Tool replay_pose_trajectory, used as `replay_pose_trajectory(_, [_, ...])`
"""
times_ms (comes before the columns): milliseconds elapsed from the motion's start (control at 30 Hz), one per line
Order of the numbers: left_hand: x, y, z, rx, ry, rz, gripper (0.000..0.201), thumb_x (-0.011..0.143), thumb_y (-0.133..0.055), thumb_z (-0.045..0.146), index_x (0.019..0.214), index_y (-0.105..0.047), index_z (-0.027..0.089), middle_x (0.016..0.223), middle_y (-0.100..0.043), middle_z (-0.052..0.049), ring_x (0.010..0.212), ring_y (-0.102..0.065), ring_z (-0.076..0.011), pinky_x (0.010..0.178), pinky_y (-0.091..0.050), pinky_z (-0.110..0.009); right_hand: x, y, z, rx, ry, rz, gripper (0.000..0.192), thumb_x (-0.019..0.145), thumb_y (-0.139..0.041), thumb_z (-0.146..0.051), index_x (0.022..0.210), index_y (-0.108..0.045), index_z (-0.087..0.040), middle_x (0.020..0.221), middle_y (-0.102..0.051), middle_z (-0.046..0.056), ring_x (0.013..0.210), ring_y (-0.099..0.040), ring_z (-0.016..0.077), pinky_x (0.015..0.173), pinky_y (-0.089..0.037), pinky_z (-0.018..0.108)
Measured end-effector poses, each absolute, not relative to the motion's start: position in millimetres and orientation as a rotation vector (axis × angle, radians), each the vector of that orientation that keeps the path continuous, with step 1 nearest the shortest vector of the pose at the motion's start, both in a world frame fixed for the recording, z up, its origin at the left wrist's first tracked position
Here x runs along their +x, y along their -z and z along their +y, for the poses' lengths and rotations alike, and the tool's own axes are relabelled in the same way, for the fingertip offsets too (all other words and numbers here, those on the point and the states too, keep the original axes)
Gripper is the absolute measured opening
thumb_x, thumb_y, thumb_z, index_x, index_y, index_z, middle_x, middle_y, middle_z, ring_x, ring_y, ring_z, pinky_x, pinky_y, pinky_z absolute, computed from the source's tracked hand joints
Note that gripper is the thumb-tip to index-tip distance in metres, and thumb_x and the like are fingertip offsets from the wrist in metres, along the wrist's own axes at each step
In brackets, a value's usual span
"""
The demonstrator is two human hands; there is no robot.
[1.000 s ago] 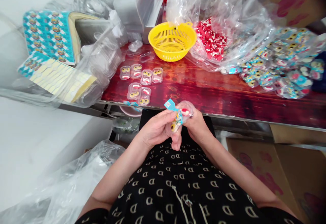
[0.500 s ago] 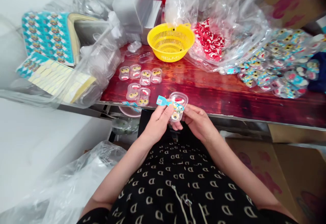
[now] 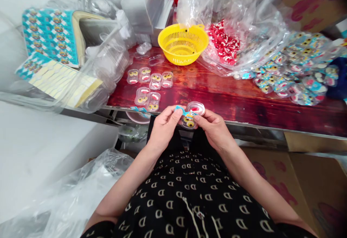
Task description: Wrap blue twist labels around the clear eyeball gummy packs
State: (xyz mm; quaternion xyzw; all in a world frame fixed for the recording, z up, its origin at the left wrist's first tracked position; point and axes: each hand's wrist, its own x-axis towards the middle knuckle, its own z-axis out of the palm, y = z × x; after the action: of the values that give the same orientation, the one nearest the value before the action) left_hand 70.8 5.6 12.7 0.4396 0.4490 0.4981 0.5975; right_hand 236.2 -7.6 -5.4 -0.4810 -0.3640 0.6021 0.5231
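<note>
Between my hands, just off the table's front edge, is a small clear plastic box (image 3: 197, 108) with a red-and-white piece and yellow eye-shaped pieces inside. A blue printed sticker (image 3: 189, 115) lies across its narrow middle. My left hand (image 3: 166, 123) pinches the sticker's free left end between thumb and finger. My right hand (image 3: 214, 126) grips the box from the right, its thumb pressed on the sticker; the fingers beneath are partly hidden. Several similar filled boxes (image 3: 155, 81) without stickers lie on the table to the left.
A yellow basket (image 3: 183, 59) stands behind on the red-brown table (image 3: 217, 95). Red-and-white pieces (image 3: 223, 46) fill a clear bag. Many stickered boxes (image 3: 295, 72) are heaped at right. Sticker sheets (image 3: 50, 37) and clear plastic trays (image 3: 108, 64) occupy the left. More blue stickers (image 3: 139, 109) hang at the front edge.
The box has turned and tilted to the right in my hands. My right thumb has come onto the sticker, and its left end now sits closer to the box.
</note>
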Motion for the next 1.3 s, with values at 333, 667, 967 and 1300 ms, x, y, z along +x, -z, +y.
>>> replay_pose_trajectory(333, [74,-20,12,0.532,-0.954,0.727,0.031,0.073,-0.089,0.036,0.088,-0.076,0.013,0.081,-0.075,-0.004,0.072,-0.067,-0.0138,0.072,-0.055,-0.027,238,10,-15,-1.02,-1.404,-1.001,0.01,0.08,-0.083,-0.037,0.086,-0.081,-0.029,0.08,-0.074,-0.001,0.07,-0.061,0.0135,0.071,-0.053,0.029])
replay_pose_trajectory(667, [71,-9,12,0.684,-0.947,0.787,0.03,0.077,-0.085,0.037,0.085,-0.064,0.017,0.075,-0.064,0.004,0.069,-0.057,-0.0082,0.069,-0.043,-0.021,241,11,-11,-1.142,-1.362,-1.1,0.008,0.08,-0.08,-0.032,0.084,-0.081,-0.026,0.076,-0.073,-0.001,0.066,-0.061,0.013,0.067,-0.053,0.029])
replay_pose_trajectory(967, [74,-7,9,0.828,-1.006,0.963,0.03,0.09,-0.069,0.047,0.089,-0.073,0.017,0.083,-0.069,-0.002,0.079,-0.059,-0.0137,0.08,-0.046,-0.028,234,12,-8,-1.234,-1.328,-0.972,0.014,0.078,-0.081,-0.035,0.087,-0.081,-0.025,0.074,-0.073,-0.001,0.059,-0.059,0.011,0.06,-0.052,0.027])
replay_pose_trajectory(1300, [84,-2,3,0.994,-1.003,0.966,0.023,0.09,-0.068,0.04,0.085,-0.07,0.017,0.079,-0.066,0.0,0.076,-0.059,-0.0134,0.08,-0.047,-0.029,234,5,-8,-1.165,-1.267,-1.126,0.012,0.085,-0.077,-0.034,0.094,-0.083,-0.031,0.088,-0.066,-0.001,0.062,-0.061,0.0092,0.06,-0.055,0.026])
